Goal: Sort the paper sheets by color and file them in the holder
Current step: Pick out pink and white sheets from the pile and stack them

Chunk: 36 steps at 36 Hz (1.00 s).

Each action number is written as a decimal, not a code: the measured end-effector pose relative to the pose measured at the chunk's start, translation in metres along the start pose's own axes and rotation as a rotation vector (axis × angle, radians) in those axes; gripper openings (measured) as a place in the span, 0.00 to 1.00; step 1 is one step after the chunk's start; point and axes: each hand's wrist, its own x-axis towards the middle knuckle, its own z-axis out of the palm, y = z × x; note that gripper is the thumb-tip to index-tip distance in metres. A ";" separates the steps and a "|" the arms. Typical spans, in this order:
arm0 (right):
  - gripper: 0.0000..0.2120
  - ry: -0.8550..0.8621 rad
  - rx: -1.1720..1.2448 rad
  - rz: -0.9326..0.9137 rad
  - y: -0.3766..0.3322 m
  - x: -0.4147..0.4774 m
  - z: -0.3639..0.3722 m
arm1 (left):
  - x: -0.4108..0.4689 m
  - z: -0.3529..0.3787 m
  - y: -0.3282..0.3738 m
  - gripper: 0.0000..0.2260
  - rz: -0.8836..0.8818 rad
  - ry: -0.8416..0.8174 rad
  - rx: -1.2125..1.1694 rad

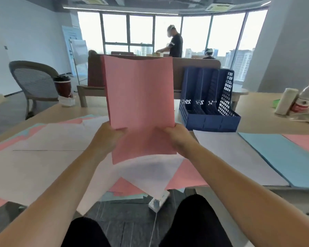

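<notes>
Both hands grip pink sheets upright nr holder.

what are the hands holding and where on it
Both hands hold the pink stack upright by its lower side edges: left hand on the left edge, right hand on the right.

The raised stack of sheets is a plain salmon pink with no pattern. The holder is dark blue, its side wall pierced in a grid of small openings. The desk is a pale wood tone. On it lie white sheets, light blue sheets and a pink sheet. The bottle has a red cap, and its blurred label looks red and white. The chair is grey mesh.
</notes>
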 end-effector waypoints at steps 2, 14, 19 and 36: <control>0.16 0.030 -0.029 0.004 -0.002 -0.010 -0.020 | -0.003 0.014 0.009 0.05 0.032 -0.013 0.010; 0.04 0.250 0.026 -0.012 0.005 -0.052 -0.157 | -0.019 0.133 0.054 0.10 -0.011 -0.207 -0.134; 0.05 0.394 0.026 -0.003 0.017 -0.062 -0.229 | -0.027 0.206 0.079 0.08 0.005 -0.315 -0.150; 0.07 0.821 -0.431 0.090 0.081 -0.058 -0.487 | -0.024 0.492 0.138 0.09 -0.177 -0.487 -0.314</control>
